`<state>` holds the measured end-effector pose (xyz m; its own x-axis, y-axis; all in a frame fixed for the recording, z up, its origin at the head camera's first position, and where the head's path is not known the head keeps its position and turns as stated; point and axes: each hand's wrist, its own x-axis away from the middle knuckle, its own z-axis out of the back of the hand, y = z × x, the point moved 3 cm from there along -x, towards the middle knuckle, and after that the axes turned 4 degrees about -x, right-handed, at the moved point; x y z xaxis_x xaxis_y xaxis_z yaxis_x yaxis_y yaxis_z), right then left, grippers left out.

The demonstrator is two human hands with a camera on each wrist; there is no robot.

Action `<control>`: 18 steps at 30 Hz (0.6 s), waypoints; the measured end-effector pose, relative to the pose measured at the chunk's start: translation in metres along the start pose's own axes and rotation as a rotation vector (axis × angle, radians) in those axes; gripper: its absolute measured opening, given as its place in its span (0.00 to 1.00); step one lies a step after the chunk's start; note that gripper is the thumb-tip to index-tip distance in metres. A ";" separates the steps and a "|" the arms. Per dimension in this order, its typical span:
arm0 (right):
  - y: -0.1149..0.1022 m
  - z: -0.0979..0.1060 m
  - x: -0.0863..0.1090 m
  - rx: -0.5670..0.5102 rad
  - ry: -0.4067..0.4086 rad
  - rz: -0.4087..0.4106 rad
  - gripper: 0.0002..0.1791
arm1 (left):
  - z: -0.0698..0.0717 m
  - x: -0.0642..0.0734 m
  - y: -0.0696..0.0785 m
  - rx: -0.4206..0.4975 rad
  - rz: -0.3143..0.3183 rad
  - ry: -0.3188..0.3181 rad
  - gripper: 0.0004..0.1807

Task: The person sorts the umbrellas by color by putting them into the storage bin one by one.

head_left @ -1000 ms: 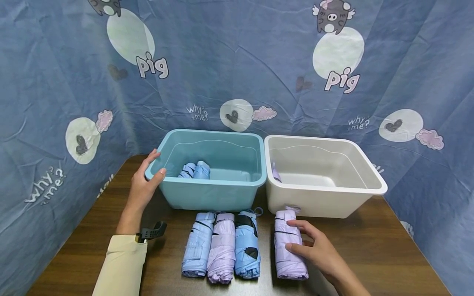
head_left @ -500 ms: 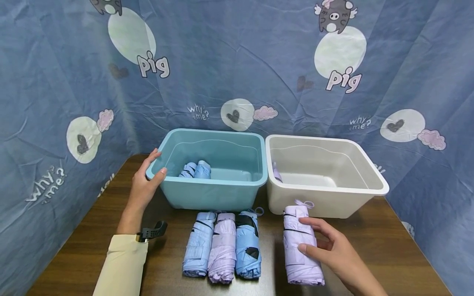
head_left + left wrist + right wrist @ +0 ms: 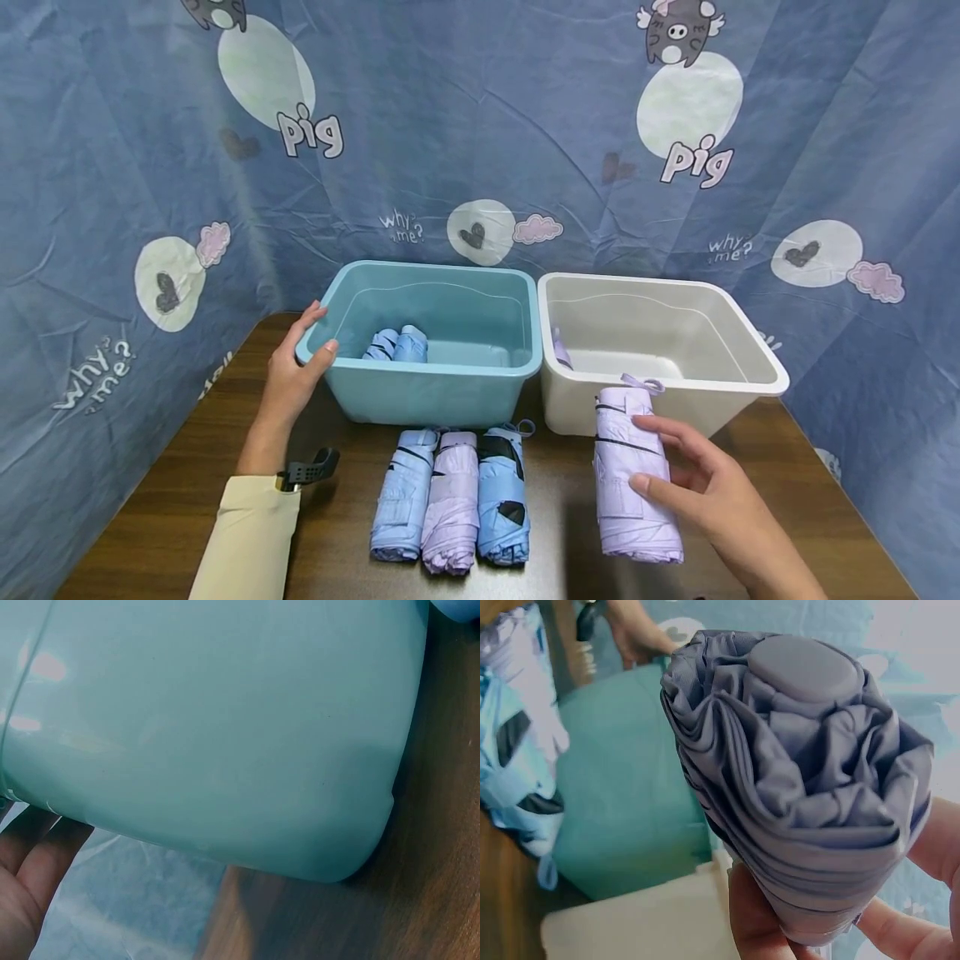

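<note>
Raised off the table at the right, a folded lilac umbrella (image 3: 637, 483) is in my right hand (image 3: 712, 483), pinched between thumb and fingers. Its wrist loop points toward the white bin, overlapping the bin's front wall in the head view. The right wrist view shows the umbrella's gathered fabric end (image 3: 810, 750) close up. My left hand (image 3: 296, 367) grips the left corner of the teal bin (image 3: 420, 396), thumb over the rim; in the left wrist view its fingers (image 3: 49, 862) lie along the bin's edge. Two folded blue umbrellas (image 3: 408, 343) lie inside that bin.
Beside the teal bin stands the white bin (image 3: 622, 408), a lilac umbrella (image 3: 560, 350) partly hidden inside. In front lie a light blue umbrella (image 3: 401, 496), a lilac one (image 3: 452, 504) and a blue one (image 3: 501, 496) on the wooden table (image 3: 330, 558). A patterned blue cloth (image 3: 480, 125) hangs behind.
My right hand has lifted the lilac umbrella off the table and carried it up and to the right. The left hand stays at the teal bin's corner.
</note>
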<state>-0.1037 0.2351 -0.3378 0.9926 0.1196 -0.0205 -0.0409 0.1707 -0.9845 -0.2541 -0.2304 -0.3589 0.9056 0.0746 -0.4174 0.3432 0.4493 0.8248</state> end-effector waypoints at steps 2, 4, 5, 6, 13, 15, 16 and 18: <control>-0.004 0.004 -0.003 0.016 0.016 0.014 0.32 | 0.000 0.000 0.000 -0.002 0.002 0.001 0.32; -0.008 0.009 -0.007 0.018 0.018 0.039 0.32 | -0.001 0.000 -0.001 -0.002 0.003 0.003 0.31; -0.010 0.011 -0.009 0.011 0.015 0.052 0.32 | -0.001 0.000 -0.001 -0.001 0.004 0.003 0.31; -0.012 0.013 -0.012 0.004 0.012 0.063 0.33 | -0.001 0.000 -0.001 -0.002 0.005 0.003 0.31; -0.025 0.027 -0.032 0.012 0.019 0.096 0.35 | 0.000 0.000 -0.002 0.012 0.001 0.000 0.31; -0.027 0.030 -0.038 0.024 0.031 0.091 0.35 | 0.000 -0.001 -0.002 0.010 0.000 0.000 0.31; -0.028 0.031 -0.042 0.025 0.034 0.091 0.35 | 0.000 -0.001 -0.002 0.011 0.000 0.000 0.31; -0.030 0.033 -0.050 0.010 0.037 0.090 0.35 | 0.000 -0.001 -0.002 0.011 0.002 0.002 0.31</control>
<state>-0.1556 0.2566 -0.3014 0.9885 0.0985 -0.1151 -0.1308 0.1711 -0.9765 -0.2554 -0.2312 -0.3605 0.9058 0.0775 -0.4166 0.3440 0.4394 0.8298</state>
